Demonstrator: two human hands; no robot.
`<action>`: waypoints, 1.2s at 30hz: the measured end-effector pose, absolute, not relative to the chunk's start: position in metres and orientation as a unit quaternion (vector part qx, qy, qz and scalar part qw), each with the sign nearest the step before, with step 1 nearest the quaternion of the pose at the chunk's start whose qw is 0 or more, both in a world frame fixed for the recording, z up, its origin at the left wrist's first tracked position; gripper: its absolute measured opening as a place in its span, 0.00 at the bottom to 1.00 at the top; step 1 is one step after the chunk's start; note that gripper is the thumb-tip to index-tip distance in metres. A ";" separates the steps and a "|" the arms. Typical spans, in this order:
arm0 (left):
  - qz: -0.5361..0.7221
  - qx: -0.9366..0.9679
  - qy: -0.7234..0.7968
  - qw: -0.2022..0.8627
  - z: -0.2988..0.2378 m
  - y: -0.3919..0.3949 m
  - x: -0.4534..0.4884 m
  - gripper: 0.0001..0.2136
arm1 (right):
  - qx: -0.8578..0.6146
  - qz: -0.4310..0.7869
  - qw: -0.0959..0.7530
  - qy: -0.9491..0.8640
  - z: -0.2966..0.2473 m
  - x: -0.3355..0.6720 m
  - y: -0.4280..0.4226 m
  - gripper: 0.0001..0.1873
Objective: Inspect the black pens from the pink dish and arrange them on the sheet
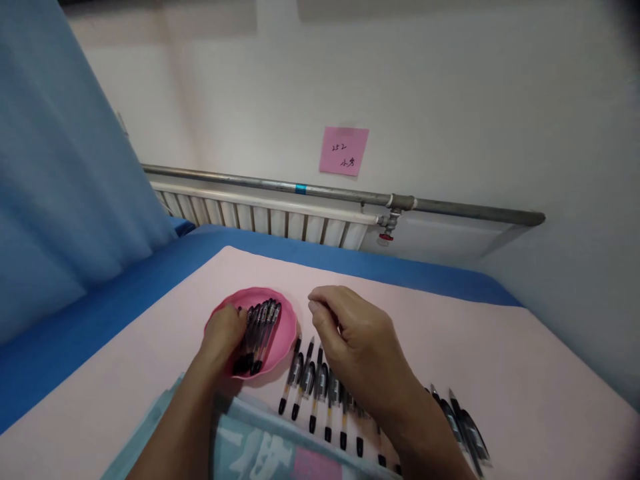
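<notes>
Several black-capped clear pens lie side by side in a round pink dish with a wavy rim. My left hand reaches over the dish's left side, its fingers closed around the pens at that edge; the fingertips are partly hidden. Just right of the dish, my right hand is held above the table, fingers curled and thumb against the index finger, with nothing visible in the pinch. Below it, a row of similar pens lies spaced out, partly covered by the hand and forearm.
More black pens lie to the right of my right forearm. A teal patterned packet or cloth is at the front edge. The pink sheet covers a blue surface. Behind are a radiator, a pipe and a blue curtain.
</notes>
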State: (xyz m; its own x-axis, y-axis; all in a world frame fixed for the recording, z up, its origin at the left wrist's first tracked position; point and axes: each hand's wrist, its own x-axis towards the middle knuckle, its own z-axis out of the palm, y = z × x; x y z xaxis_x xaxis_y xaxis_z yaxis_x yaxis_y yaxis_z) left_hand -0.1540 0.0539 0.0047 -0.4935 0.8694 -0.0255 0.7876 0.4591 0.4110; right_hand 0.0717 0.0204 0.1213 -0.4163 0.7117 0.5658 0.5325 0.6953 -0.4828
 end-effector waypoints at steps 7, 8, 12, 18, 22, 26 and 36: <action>0.188 0.492 0.839 0.138 -0.002 0.058 -0.157 0.17 | -0.368 0.111 0.372 -0.845 0.119 0.069 0.020 0.11; 0.196 0.489 0.838 0.140 -0.001 0.058 -0.157 0.16 | -0.367 0.110 0.368 -0.847 0.118 0.069 0.021 0.11; 0.256 0.472 0.831 0.142 0.008 0.053 -0.156 0.13 | -0.371 0.109 0.351 -0.853 0.113 0.067 0.023 0.11; 0.480 0.439 0.709 0.272 0.040 0.031 -0.132 0.16 | -0.384 0.136 0.328 -0.852 0.100 0.055 0.029 0.10; 0.630 0.340 0.482 0.505 0.050 0.022 -0.110 0.13 | -0.389 0.232 0.311 -0.836 0.085 0.040 0.029 0.11; 0.651 0.302 0.429 0.549 0.048 0.023 -0.099 0.11 | -0.395 0.325 0.312 -0.800 0.072 0.030 0.028 0.12; 0.689 0.255 0.418 0.535 0.045 0.028 -0.090 0.13 | -0.399 0.381 0.328 -0.767 0.061 0.024 0.032 0.11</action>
